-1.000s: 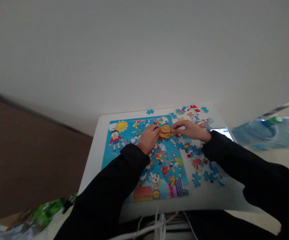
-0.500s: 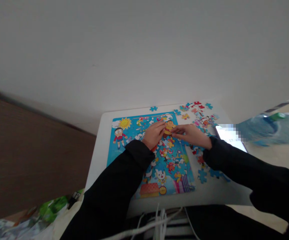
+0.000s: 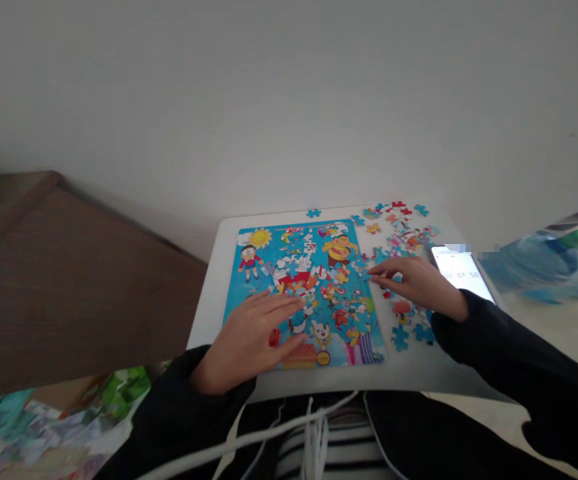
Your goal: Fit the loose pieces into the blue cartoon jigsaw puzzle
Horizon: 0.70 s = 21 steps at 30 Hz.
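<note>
A blue cartoon jigsaw puzzle board (image 3: 243, 293) lies flat on the small white table. Over its lower left part hovers my left hand (image 3: 253, 333), fingers stretched and apart, holding nothing and hiding part of the picture. My right hand (image 3: 416, 283) is at the board's right edge, thumb and fingertips pinched together. Whether a puzzle piece sits between those fingertips is too small to tell. Loose puzzle pieces (image 3: 411, 237) are scattered right of the board, behind and in front of the right hand. A single blue piece (image 3: 313, 213) rests beyond the board's far edge.
A lit phone (image 3: 463, 273) lies at the table's right side. Beyond it stands a clear plastic bottle or bag (image 3: 553, 267). The white table (image 3: 209, 313) meets a pale wall. Brown wooden furniture (image 3: 93, 287) is at left, with bags (image 3: 123, 393) below. White cords (image 3: 319, 427) hang in front.
My left hand has drawn back toward me and left, spreading its fingers. My right hand has moved right, from the board's upper part to its right edge. The camera view has shifted slightly.
</note>
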Each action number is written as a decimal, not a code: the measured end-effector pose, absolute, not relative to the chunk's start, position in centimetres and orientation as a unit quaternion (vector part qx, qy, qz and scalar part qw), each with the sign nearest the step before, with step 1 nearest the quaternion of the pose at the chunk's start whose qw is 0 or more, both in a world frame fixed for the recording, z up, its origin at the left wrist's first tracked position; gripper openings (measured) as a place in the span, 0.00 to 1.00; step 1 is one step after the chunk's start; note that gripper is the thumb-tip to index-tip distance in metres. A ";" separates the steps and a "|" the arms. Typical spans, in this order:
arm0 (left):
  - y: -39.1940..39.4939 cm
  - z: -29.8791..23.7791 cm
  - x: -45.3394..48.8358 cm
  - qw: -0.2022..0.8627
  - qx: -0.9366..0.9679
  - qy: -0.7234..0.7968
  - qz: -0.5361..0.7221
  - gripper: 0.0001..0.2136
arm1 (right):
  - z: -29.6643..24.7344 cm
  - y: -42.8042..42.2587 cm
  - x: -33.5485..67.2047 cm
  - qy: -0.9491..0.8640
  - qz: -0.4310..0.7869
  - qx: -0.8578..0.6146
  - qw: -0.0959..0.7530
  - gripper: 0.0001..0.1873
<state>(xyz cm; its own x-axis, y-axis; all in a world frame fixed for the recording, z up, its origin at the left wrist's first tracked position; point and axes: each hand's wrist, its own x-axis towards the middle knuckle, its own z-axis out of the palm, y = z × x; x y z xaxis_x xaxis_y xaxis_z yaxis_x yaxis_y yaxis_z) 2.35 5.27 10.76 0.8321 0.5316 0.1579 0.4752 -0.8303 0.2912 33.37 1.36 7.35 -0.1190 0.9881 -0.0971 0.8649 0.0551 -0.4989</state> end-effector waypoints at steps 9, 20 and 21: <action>0.5 4.9 9.5 0.131 0.938 0.310 0.085 0.15 | 7.2 8.0 32.6 -0.746 0.091 -0.654 0.081 0.19; 3.3 5.8 17.3 0.067 0.899 0.425 0.077 0.09 | 5.0 11.2 33.5 -0.814 0.077 -0.574 0.048 0.19; 3.9 5.7 17.5 0.061 0.892 0.439 0.089 0.10 | 5.1 10.9 33.7 -0.803 0.068 -0.590 0.050 0.21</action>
